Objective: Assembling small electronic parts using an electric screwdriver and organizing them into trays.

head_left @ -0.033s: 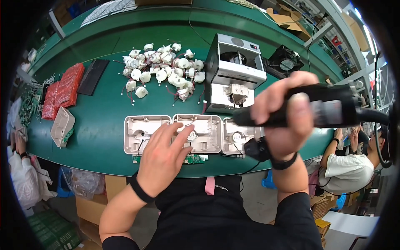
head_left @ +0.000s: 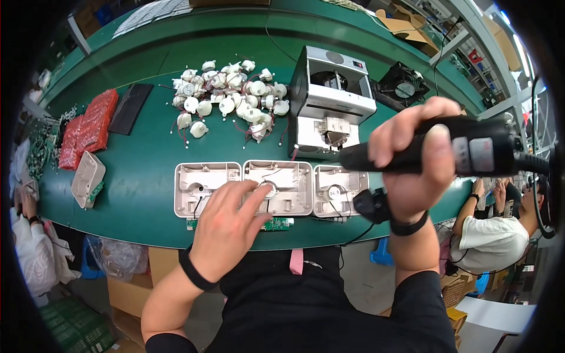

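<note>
My right hand is wrapped round a black electric screwdriver, raised above the right side of the bench with its tip pointing left. Below my left hand lies the middle one of three off-white plastic housings. The left fingers are spread and bent, with a fingertip at a white round part inside it; whether it touches cannot be seen. The left housing is partly hidden by that hand. The right housing holds another round part and thin wires. Green circuit boards lie along the front of the housings.
A heap of white motor-like parts with wires lies behind the housings. Right of it stand a grey-black machine and a black fan. Red bubble-wrap packs and another housing lie left. People sit at both sides.
My right hand and the screwdriver have moved slightly right, uncovering more of the right housing. My left hand has barely shifted.
</note>
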Demonstrator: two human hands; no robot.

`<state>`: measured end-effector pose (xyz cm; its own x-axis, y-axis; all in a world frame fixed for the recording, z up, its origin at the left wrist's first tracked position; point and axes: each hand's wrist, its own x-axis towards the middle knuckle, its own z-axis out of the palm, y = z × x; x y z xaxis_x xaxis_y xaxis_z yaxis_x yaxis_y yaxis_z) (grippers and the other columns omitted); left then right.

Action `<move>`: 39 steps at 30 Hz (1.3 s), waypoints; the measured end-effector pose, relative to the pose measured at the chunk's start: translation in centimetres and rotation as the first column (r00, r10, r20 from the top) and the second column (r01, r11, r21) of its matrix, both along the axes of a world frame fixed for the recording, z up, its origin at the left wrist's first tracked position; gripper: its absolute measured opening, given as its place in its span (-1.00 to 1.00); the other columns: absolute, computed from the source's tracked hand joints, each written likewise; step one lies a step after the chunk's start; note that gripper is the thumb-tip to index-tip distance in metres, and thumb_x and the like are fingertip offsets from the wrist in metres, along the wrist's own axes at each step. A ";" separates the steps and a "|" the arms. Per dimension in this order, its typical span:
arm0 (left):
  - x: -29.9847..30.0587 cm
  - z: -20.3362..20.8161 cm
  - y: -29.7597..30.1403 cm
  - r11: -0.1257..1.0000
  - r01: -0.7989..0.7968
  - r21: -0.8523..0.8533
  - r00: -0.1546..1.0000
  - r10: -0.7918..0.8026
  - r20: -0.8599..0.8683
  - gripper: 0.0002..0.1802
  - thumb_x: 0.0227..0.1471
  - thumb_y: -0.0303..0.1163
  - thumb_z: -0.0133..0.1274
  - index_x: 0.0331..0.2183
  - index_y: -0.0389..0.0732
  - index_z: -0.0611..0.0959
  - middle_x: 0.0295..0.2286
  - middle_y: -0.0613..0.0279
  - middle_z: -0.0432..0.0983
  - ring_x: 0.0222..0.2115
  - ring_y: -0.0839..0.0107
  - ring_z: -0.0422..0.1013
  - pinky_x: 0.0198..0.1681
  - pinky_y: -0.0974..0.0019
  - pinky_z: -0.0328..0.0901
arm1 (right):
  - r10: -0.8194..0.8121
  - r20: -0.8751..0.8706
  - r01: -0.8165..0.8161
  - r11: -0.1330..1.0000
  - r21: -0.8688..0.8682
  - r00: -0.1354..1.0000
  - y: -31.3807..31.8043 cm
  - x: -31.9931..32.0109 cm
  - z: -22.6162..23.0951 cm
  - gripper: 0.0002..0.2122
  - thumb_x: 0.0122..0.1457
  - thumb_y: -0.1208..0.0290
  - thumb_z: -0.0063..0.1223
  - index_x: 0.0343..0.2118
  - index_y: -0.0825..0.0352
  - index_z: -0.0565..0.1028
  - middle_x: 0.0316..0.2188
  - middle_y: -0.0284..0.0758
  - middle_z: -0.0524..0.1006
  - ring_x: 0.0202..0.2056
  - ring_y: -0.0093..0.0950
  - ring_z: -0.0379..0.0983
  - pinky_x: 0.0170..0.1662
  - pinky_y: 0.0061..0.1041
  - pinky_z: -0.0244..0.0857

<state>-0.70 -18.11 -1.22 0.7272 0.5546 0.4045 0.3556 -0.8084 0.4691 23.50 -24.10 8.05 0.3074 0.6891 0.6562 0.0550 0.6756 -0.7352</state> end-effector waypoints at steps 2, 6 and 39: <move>-0.9 0.4 -0.6 0.998 0.057 -0.023 0.992 -0.059 -0.112 -0.50 -0.10 -0.41 0.27 -0.05 -0.17 0.57 -0.25 0.14 0.42 -0.21 0.16 0.40 -0.07 0.16 0.32 | -0.071 -0.020 0.072 0.997 0.006 0.997 0.6 0.5 0.8 -0.82 0.23 0.43 -0.03 -0.18 0.37 0.31 -0.57 -0.30 0.39 -0.63 -0.50 0.36 -0.52 -0.47 0.32; -0.6 0.0 -0.9 0.996 0.084 -0.011 0.966 -0.084 -0.246 -0.54 -0.09 -0.41 0.24 -0.07 -0.16 0.60 -0.28 0.17 0.39 -0.24 0.22 0.37 -0.19 0.21 0.31 | -0.219 -0.049 0.220 0.975 0.012 0.974 2.1 1.6 0.7 -0.86 0.18 0.48 0.05 -0.30 0.44 0.38 -0.62 -0.31 0.40 -0.67 -0.54 0.35 -0.56 -0.53 0.29; -0.5 -3.7 -0.9 0.988 0.006 0.157 0.996 0.009 -0.092 -0.83 -0.12 -0.41 0.06 -0.37 -0.21 0.56 -0.42 0.26 0.31 -0.34 0.32 0.28 -0.28 0.28 0.23 | 0.088 0.423 -0.005 0.981 -0.194 0.902 5.6 -8.2 -4.9 -0.69 0.05 0.54 0.22 -0.22 0.40 0.30 -0.50 -0.29 0.50 -0.49 -0.63 0.41 -0.40 -0.58 0.37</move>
<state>-1.25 -19.05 -4.89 0.7648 0.4904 0.4178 0.3926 -0.8689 0.3014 15.35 -18.46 3.17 -0.0095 0.8166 0.5771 0.3637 0.5404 -0.7587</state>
